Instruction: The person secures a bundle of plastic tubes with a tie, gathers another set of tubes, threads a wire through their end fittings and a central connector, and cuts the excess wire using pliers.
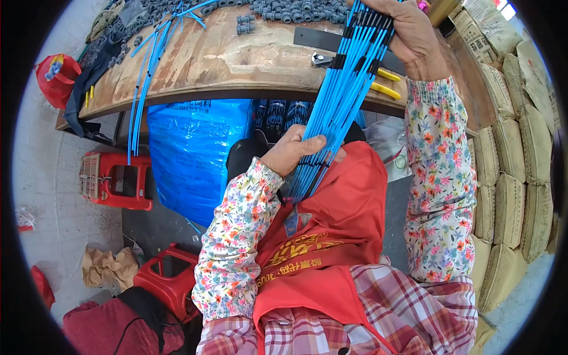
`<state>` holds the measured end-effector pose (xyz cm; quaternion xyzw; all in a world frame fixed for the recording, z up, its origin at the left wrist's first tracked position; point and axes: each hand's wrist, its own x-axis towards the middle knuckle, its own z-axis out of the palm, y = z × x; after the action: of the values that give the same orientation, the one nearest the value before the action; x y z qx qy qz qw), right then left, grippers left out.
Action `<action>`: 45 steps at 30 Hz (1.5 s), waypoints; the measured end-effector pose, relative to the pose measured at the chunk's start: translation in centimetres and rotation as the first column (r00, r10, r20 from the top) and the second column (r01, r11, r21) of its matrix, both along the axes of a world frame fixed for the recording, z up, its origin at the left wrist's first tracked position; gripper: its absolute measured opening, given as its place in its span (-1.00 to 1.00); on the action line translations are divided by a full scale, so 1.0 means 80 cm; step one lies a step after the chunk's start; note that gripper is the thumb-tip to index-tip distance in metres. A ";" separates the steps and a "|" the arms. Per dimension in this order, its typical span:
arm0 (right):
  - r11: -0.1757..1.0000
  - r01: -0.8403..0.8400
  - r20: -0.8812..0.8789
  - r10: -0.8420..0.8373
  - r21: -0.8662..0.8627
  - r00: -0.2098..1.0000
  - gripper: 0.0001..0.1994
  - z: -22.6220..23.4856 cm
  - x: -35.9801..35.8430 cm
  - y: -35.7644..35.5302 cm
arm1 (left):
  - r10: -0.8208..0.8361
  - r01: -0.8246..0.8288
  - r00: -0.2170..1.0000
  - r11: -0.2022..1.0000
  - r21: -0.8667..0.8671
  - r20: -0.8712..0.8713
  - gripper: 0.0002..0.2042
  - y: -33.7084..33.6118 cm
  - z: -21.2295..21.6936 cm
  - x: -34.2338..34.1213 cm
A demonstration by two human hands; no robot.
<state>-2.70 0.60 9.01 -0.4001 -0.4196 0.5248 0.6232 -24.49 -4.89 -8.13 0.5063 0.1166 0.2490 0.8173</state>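
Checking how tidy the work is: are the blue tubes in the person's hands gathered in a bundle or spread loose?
Gathered. The blue tubes run together as one tight bundle, gripped low by the left hand and high by the right hand.

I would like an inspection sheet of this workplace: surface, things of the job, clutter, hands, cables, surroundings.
Surface: wooden bench, worn and stained.
Job's things: bundle of blue tubes with black sleeves, held between both hands.
Clutter: grey fittings piled at the far edge; loose blue tubes hanging over the bench edge; yellow-handled pliers.
Hands: left hand grips the bundle's lower end; right hand grips its upper end.
Cables: nothing seen.
Surroundings: blue bag under the bench; red stools; stacked sacks on the right.
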 end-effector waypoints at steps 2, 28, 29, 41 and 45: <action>0.999 -0.029 -0.020 0.029 0.016 0.999 -0.75 0.000 0.006 0.001 | 0.048 -0.043 0.996 0.997 0.065 -0.072 -0.32 0.001 0.006 0.001; 0.481 -0.662 0.779 -0.074 0.575 0.623 -0.70 -0.091 -0.106 -0.182 | -0.197 0.170 0.974 0.962 -0.213 -0.113 -0.22 -0.018 -0.014 -0.053; 0.445 -0.699 0.796 -0.052 0.559 0.603 -0.68 -0.119 -0.115 -0.206 | -0.215 0.201 0.972 0.970 -0.134 -0.098 -0.30 -0.036 -0.042 -0.052; 0.511 -0.827 0.892 0.226 0.233 0.391 -0.70 -0.176 -0.147 -0.320 | -0.199 0.174 0.980 0.866 -0.469 -0.004 -0.58 -0.160 -0.079 -0.080; 0.583 -0.812 0.907 0.361 -0.038 0.217 -0.48 -0.141 -0.110 -0.307 | -0.114 0.144 0.988 0.926 -0.350 0.106 -0.57 -0.164 -0.110 -0.088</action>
<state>-11.47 -23.98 -2.30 -0.2439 -0.8947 0.3444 0.1460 -31.50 -18.04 -16.89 0.3455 0.0918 0.1904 0.9143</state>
